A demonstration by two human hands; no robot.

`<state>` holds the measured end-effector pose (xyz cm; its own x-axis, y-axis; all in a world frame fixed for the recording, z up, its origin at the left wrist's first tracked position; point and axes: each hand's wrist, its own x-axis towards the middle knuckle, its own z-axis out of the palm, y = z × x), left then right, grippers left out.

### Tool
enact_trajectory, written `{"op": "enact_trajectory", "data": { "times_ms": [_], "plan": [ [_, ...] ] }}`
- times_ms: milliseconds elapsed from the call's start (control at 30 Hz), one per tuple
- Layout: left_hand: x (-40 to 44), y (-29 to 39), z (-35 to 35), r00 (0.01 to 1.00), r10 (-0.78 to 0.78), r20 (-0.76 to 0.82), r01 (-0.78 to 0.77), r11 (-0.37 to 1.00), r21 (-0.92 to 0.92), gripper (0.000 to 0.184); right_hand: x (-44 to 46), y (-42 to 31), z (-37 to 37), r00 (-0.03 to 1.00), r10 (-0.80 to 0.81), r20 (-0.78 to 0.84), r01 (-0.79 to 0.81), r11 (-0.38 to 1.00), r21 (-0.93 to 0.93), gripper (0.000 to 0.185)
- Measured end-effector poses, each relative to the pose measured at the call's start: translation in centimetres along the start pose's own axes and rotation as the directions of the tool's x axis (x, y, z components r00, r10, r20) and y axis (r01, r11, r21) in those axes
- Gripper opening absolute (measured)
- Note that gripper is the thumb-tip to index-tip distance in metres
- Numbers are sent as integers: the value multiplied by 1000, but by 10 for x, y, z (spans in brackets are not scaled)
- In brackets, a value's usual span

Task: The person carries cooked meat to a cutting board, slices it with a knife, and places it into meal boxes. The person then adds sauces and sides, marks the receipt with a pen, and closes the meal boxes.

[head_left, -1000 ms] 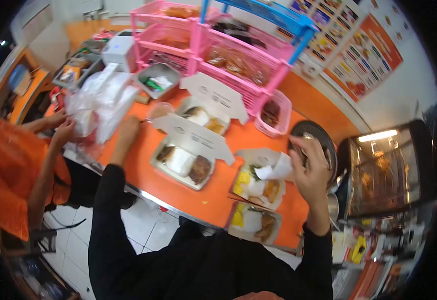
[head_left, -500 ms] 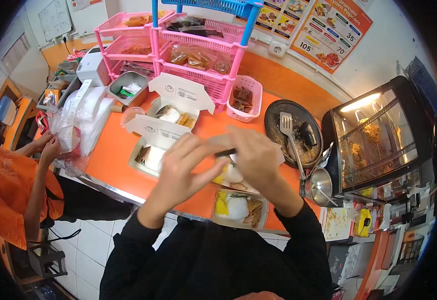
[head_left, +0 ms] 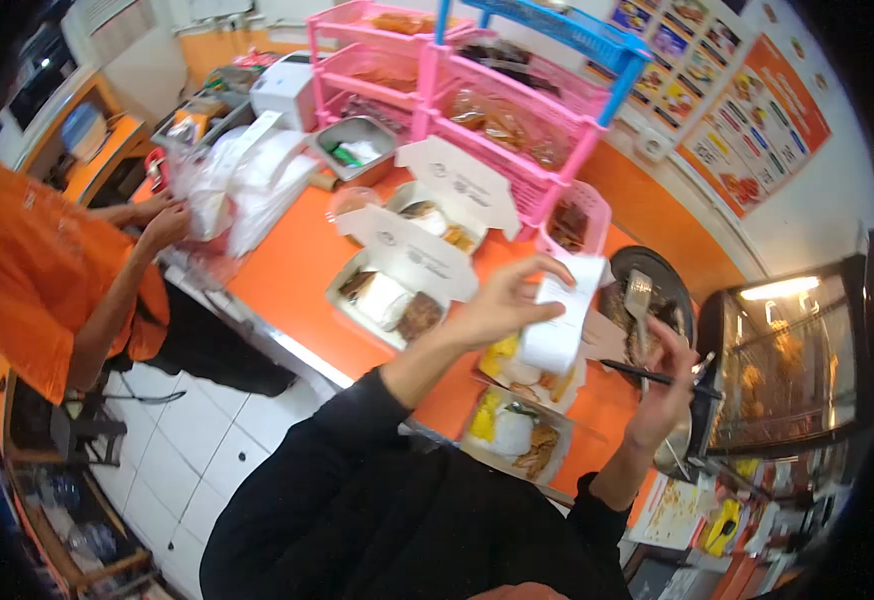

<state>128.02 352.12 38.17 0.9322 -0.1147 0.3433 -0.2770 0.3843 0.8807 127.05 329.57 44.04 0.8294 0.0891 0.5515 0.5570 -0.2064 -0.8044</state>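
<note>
My left hand pinches a curled white paper slip with faint print, thumb on its face. In my right hand, a slim black pen points left between the fingers. Below the slip, an open meal box holds rice, yellow shreds and browned meat. Another box with yellow food sits just behind it, partly covered by the slip. To the left, two open white boxes with raised lids, a nearer box and a farther box, contain rice and other food.
Pink basket racks stand at the back, beside a pink basket. A black stone mortar with a slotted spatula and a lit glass display case are on the right. A co-worker in orange handles plastic bags at left.
My hands have moved apart: the left now holds up the paper slip, and the right has gone rightward with the pen. The whole view has turned and shifted.
</note>
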Motion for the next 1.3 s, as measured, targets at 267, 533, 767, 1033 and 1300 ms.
{"op": "enact_trajectory", "data": {
  "times_ms": [267, 533, 767, 1033, 1300],
  "plan": [
    [-219, 34, -186, 649, -7, -761, 317, 911, 262, 75, -34, -19, 131, 856, 143, 497, -407, 780, 475, 52],
    [-287, -19, -236, 660, 292, -692, 714, 43, 699, 91, -131, 28, 338, 442, 263, 858, -753, 629, 196, 18],
    [-293, -33, -247, 601, 268, -753, 737, 179, 651, 111, -160, 81, 422, 577, 124, 807, -429, 887, 170, 15],
    [-291, -38, -254, 595, 242, -767, 728, 242, 641, 122, -152, 96, 444, 541, 109, 834, -428, 889, 161, 14],
    [-289, -32, -254, 597, 194, -779, 742, 236, 627, 125, -151, 93, 425, 550, 46, 834, -253, 961, 115, 14]
  ]
}}
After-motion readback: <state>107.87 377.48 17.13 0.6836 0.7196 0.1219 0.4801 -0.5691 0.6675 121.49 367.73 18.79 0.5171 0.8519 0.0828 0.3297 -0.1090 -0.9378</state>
